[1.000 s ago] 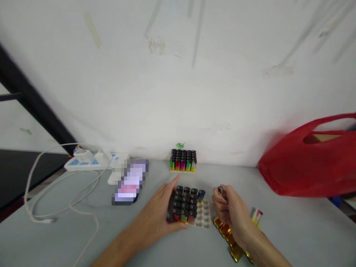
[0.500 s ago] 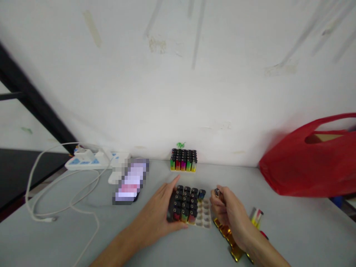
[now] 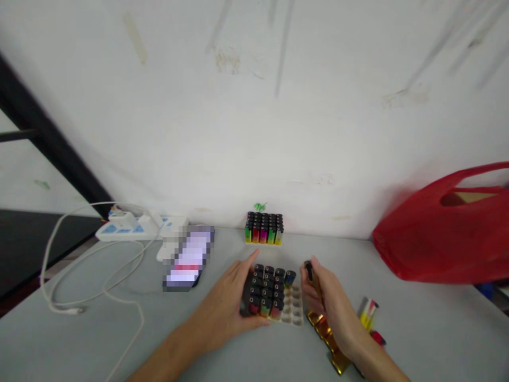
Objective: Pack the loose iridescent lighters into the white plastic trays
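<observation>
My left hand (image 3: 222, 300) is curved around the left side of a pale tray (image 3: 296, 305), gripping it with thumb and fingers apart. Rows of upright black-topped lighters (image 3: 267, 291) fill its left part. A single dark-blue lighter (image 3: 290, 278) stands at the far end of the following column, and the sockets on the right are bare. Just right of the tray, above the table, my right hand (image 3: 328, 300) is closed on a gold-coloured lighter (image 3: 310, 271) with a black top. Several shiny gold lighters (image 3: 332, 345) lie under and beside my right wrist, partly hidden.
A full block of colourful lighters (image 3: 264, 231) stands against the wall. To the right lie a yellow-and-red lighter (image 3: 369, 314) and a red one (image 3: 377, 337), near a red bag (image 3: 441, 239). On the left are a phone (image 3: 189, 260), a power strip (image 3: 129, 228) and a white cable (image 3: 141, 313).
My right hand has turned slightly, so more of the lighter in it shows, its black top pointing up. The left hand stays at the tray. The view has shifted slightly.
</observation>
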Demonstrator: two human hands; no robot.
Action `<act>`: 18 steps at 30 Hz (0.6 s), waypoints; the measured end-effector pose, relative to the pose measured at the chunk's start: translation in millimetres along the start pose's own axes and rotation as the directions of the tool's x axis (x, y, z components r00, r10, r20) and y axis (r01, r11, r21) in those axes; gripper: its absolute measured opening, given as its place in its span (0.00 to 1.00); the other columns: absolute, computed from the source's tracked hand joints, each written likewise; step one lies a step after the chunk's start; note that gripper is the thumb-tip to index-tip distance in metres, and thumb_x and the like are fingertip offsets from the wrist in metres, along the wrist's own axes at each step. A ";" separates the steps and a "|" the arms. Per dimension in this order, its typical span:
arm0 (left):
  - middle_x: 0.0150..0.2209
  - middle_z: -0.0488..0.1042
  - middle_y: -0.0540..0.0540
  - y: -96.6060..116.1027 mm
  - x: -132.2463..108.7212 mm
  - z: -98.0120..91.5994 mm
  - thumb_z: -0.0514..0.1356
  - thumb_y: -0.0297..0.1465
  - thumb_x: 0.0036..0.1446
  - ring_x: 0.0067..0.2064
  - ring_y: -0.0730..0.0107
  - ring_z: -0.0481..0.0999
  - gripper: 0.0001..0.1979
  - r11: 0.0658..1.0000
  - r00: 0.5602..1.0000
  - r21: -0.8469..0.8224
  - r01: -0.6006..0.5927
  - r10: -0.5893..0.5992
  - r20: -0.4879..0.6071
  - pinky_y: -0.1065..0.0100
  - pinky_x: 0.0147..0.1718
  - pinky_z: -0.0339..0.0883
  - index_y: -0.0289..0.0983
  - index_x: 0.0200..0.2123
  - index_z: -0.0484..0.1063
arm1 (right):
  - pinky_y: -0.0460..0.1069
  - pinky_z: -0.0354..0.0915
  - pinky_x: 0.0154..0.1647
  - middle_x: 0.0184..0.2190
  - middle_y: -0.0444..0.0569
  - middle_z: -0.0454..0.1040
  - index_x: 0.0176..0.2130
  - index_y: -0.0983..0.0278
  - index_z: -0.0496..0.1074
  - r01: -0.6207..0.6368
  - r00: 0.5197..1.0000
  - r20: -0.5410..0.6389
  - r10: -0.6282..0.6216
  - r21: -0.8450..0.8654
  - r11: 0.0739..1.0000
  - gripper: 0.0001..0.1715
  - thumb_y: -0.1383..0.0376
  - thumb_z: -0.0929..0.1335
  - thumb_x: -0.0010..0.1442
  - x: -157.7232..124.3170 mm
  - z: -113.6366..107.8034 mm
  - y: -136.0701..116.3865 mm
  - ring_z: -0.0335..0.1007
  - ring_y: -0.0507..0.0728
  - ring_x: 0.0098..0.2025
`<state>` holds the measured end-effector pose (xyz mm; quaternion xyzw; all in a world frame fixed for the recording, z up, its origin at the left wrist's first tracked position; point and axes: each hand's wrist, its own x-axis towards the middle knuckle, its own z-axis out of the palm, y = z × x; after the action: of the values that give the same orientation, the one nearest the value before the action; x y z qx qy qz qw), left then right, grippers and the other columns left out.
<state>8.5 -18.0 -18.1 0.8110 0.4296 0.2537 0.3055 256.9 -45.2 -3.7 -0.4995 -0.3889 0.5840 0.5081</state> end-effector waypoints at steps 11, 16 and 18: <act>0.71 0.69 0.34 -0.2 0.5 -0.1 0.82 0.36 0.52 0.72 0.37 0.70 0.65 1.000 1.000 -0.004 -0.020 0.020 0.011 0.36 0.72 0.62 0.50 0.81 0.44 | 0.53 0.63 0.43 0.35 0.48 0.74 0.42 0.57 0.87 0.392 0.917 0.137 -0.376 -0.491 0.778 0.18 0.49 0.72 0.74 -7.1 -13.6 -23.2 0.69 0.60 0.38; 0.72 0.68 0.34 -3.0 -0.2 0.6 0.82 0.37 0.53 0.72 0.38 0.70 0.65 1.000 1.000 -0.003 -0.026 0.026 0.007 0.35 0.72 0.62 0.51 0.81 0.43 | 0.52 0.63 0.34 0.31 0.45 0.74 0.50 0.55 0.88 0.418 0.908 0.296 -0.297 -0.592 0.689 0.16 0.51 0.75 0.71 -0.1 -24.6 -22.6 0.69 0.57 0.33; 0.72 0.68 0.35 -4.1 -0.6 0.9 0.82 0.38 0.52 0.72 0.37 0.70 0.65 1.000 1.000 -0.010 -0.030 0.030 0.005 0.36 0.72 0.62 0.52 0.81 0.43 | 0.51 0.64 0.33 0.32 0.46 0.76 0.51 0.55 0.88 0.430 0.901 0.332 -0.279 -0.606 0.669 0.15 0.52 0.75 0.71 2.0 -28.5 -23.3 0.69 0.56 0.32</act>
<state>6.5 -16.9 -21.7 0.8164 0.4155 0.2584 0.3068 289.6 -40.5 12.6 -0.4965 -0.7127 0.3447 0.3559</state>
